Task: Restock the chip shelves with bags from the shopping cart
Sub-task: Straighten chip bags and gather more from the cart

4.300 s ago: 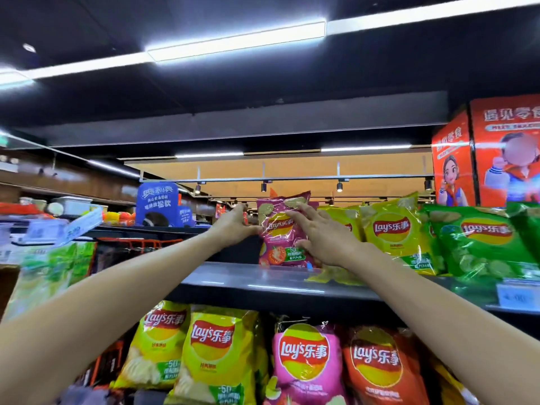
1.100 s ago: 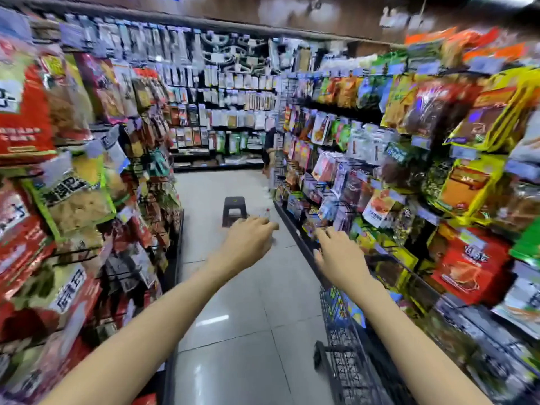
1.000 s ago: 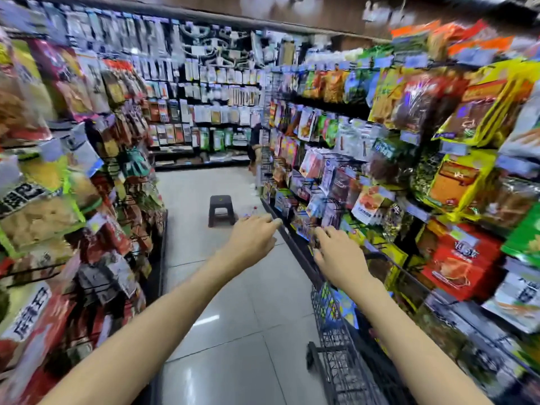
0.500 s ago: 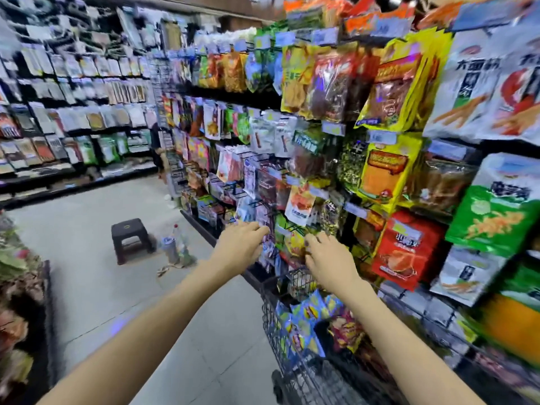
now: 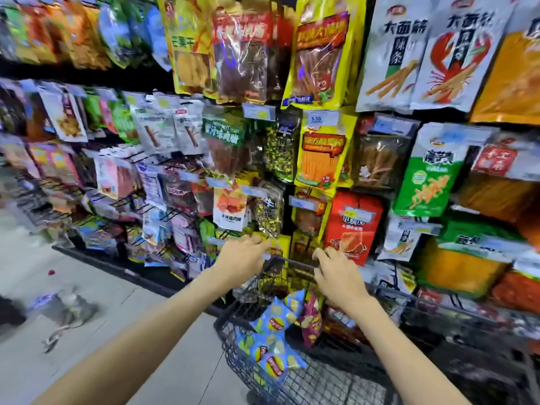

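A dark wire shopping cart stands below me at the bottom centre, against the snack rack. Blue chip bags lie piled at its left end, with one purple chip bag beside them. My left hand hovers over the cart's far rim, fingers loosely curled, holding nothing. My right hand is stretched out above the cart near the purple bag, fingers apart and empty. The chip shelves are out of view.
A tall rack of hanging snack packets fills the view ahead and to the right, close behind the cart. Grey aisle floor lies to the left, with blurred small items on it.
I have turned right from looking down the aisle to facing the rack and cart. Both empty hands stayed out in front and now hang over the cart. Earlier they set a pink bag on the top shelf.
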Demonstrator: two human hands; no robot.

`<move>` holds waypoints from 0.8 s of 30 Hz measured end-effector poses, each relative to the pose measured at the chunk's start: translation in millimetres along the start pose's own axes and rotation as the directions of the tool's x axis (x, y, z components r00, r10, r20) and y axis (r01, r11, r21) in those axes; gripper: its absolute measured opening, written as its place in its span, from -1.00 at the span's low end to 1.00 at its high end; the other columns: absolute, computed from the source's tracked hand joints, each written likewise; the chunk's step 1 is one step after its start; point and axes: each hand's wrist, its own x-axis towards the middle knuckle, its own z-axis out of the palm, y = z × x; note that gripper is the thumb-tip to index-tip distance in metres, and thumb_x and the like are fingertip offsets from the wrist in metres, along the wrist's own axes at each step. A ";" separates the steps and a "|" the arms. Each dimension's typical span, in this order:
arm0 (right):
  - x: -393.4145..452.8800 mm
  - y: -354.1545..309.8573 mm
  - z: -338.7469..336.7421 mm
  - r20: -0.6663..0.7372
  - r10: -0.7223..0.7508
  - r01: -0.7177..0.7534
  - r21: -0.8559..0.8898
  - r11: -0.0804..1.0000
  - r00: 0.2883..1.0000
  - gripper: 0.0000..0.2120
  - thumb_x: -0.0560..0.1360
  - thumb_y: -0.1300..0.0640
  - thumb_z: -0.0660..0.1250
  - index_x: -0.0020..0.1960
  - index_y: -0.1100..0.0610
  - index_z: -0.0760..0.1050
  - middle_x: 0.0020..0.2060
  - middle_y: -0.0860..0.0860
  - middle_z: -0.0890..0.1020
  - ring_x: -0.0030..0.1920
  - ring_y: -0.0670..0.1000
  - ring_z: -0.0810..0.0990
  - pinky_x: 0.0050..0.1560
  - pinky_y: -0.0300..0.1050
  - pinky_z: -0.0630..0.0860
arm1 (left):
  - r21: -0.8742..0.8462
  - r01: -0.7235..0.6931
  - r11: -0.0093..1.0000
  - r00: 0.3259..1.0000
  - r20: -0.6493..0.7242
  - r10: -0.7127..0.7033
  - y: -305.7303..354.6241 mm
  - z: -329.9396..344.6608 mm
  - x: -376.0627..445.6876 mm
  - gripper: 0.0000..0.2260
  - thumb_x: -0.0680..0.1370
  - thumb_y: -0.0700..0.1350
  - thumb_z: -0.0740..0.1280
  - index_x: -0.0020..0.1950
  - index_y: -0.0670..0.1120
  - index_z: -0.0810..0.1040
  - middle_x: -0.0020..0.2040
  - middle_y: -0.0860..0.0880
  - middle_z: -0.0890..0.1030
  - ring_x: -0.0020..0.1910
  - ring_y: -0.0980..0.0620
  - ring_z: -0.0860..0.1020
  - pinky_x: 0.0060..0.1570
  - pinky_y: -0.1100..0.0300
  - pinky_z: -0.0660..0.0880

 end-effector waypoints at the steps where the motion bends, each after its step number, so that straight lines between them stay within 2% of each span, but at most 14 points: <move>1: -1.3 2.2 8.3 0.010 0.035 -0.035 0.004 0.999 0.999 -0.75 0.58 0.09 0.25 0.24 0.09 0.43 0.07 0.05 0.53 0.11 0.14 0.53 -0.06 -0.01 0.48 | 0.010 -0.040 0.999 0.999 0.031 0.039 -2.0 7.0 8.7 -0.67 0.62 -0.08 0.20 0.39 0.00 0.37 0.15 -0.06 0.52 0.10 -0.13 0.52 -0.12 0.01 0.54; 3: -11.1 5.3 27.5 0.058 0.108 -0.108 -0.005 0.994 0.992 -0.70 0.60 0.08 0.22 0.31 0.09 0.40 0.13 0.05 0.52 0.17 0.14 0.52 -0.03 -0.01 0.50 | 0.054 -0.129 0.990 0.991 0.053 0.126 -1.5 22.5 22.7 -0.67 0.64 -0.05 0.17 0.40 -0.05 0.37 0.23 -0.06 0.51 0.13 -0.13 0.53 -0.14 0.07 0.48; 5: -27.2 7.0 47.5 0.141 0.190 -0.189 -0.017 0.982 0.972 -0.64 0.61 0.07 0.19 0.39 0.08 0.34 0.24 0.05 0.49 0.28 0.14 0.47 0.06 0.00 0.51 | 0.035 -0.215 0.976 0.975 0.058 0.213 4.2 39.0 32.6 -0.68 0.64 -0.04 0.17 0.38 -0.06 0.40 0.20 -0.06 0.53 0.10 -0.12 0.55 -0.21 0.08 0.42; 7: -42.3 10.1 66.9 0.207 0.255 -0.255 -0.027 0.967 0.945 -0.62 0.63 0.06 0.17 0.43 0.06 0.30 0.30 0.05 0.45 0.35 0.14 0.42 0.12 0.02 0.51 | -0.029 -0.268 0.963 0.957 0.109 0.269 13.4 59.0 42.1 -0.67 0.63 -0.06 0.19 0.40 -0.05 0.39 0.20 -0.06 0.53 0.13 -0.12 0.54 -0.12 0.03 0.46; 9: -54.4 14.8 82.9 0.261 0.321 -0.323 -0.034 0.946 0.911 -0.62 0.63 0.04 0.16 0.43 0.04 0.31 0.32 0.04 0.44 0.35 0.14 0.42 0.16 0.03 0.49 | -0.060 -0.292 0.955 0.942 0.153 0.298 25.6 79.1 50.2 -0.66 0.62 -0.07 0.22 0.40 -0.05 0.39 0.22 -0.06 0.53 0.19 -0.13 0.53 -0.03 0.01 0.47; 12: -70.9 25.2 111.3 0.320 0.381 -0.388 -0.045 0.921 0.867 -0.65 0.59 0.05 0.21 0.37 0.03 0.35 0.26 0.03 0.45 0.29 0.14 0.45 0.12 0.05 0.50 | -0.105 -0.310 0.945 0.919 0.221 0.327 44.3 115.4 53.3 -0.65 0.62 -0.05 0.24 0.41 0.00 0.38 0.25 -0.04 0.53 0.16 -0.14 0.55 -0.05 0.02 0.48; 16: -82.4 41.6 153.7 0.406 0.396 -0.428 -0.015 0.904 0.823 -0.72 0.59 0.05 0.18 0.30 0.03 0.35 0.17 0.03 0.45 0.22 0.16 0.48 0.03 0.10 0.53 | -0.171 -0.273 0.947 0.862 0.394 0.319 59.4 176.9 48.9 -0.60 0.62 -0.05 0.24 0.47 0.09 0.30 0.39 -0.03 0.45 0.18 -0.18 0.56 -0.02 0.00 0.51; 19: -79.1 60.6 186.5 0.457 0.371 -0.426 0.020 0.905 0.808 -0.70 0.60 0.08 0.16 0.33 0.05 0.33 0.18 0.05 0.46 0.18 0.19 0.52 0.02 0.09 0.52 | -0.180 -0.235 0.955 0.835 0.465 0.294 63.7 218.3 47.5 -0.58 0.61 -0.04 0.24 0.47 0.11 0.30 0.33 -0.05 0.50 0.18 -0.18 0.56 -0.01 -0.02 0.52; 24: -60.8 93.8 235.9 0.574 0.301 -0.429 0.097 0.898 0.761 -0.62 0.62 0.12 0.17 0.42 0.07 0.28 0.28 0.11 0.46 0.27 0.20 0.46 0.14 0.07 0.50 | -0.182 -0.130 0.975 0.794 0.570 0.212 70.5 269.7 56.4 -0.60 0.58 -0.09 0.25 0.43 0.05 0.38 0.29 -0.07 0.53 0.22 -0.17 0.54 0.08 -0.02 0.54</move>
